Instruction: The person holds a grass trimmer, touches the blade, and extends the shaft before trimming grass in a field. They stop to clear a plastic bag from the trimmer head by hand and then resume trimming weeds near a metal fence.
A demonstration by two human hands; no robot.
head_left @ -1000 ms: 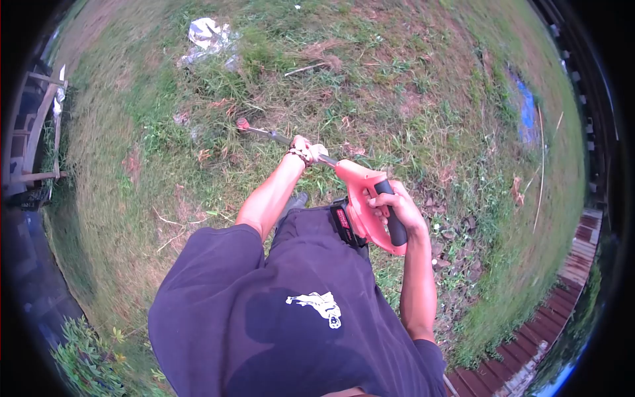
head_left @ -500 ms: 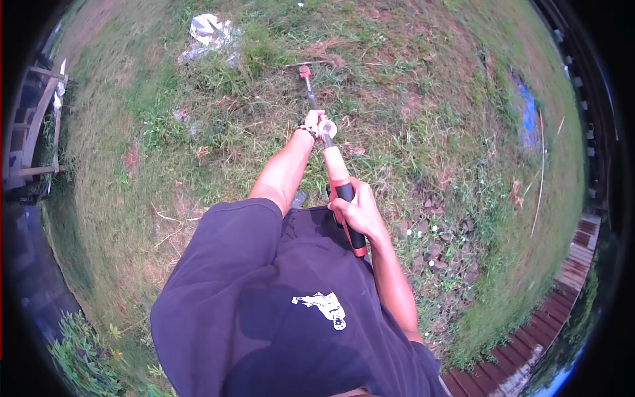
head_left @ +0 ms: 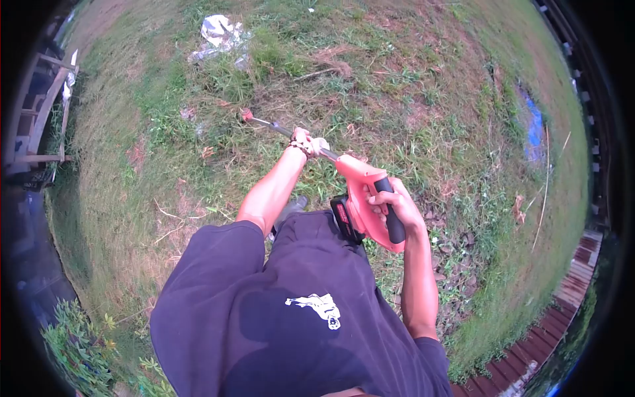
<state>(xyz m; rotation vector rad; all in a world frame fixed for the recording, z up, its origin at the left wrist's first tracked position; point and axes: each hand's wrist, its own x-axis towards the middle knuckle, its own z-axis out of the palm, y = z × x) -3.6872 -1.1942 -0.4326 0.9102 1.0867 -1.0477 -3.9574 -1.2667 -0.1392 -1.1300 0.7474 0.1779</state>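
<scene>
A cordless grass trimmer point(head_left: 360, 173) slants across my front, its red-and-black body by my right hip. My right hand point(head_left: 397, 204) is wrapped round the black rear grip. Farther along, my left hand point(head_left: 302, 140) closes on the shaft beside a pale round part; a beaded bracelet circles that wrist. The red cutting head point(head_left: 247, 115) is low over the grass, left of centre, and its blade or line cannot be made out. A black battery pack point(head_left: 345, 218) juts from the body against my shorts.
Crumpled silvery-white sheeting point(head_left: 221, 32) lies in taller grass ahead. On the right are a blue tarp point(head_left: 533, 129), long thin sticks point(head_left: 545, 185) and rusty metal sheets point(head_left: 574, 284). A wooden frame point(head_left: 46, 109) stands at the left, and a leafy bush point(head_left: 76, 344) grows at lower left.
The trimmer's head has swung left and closer to my feet. My right hand and the body have moved out to the right, and the body has rolled so its side and battery show.
</scene>
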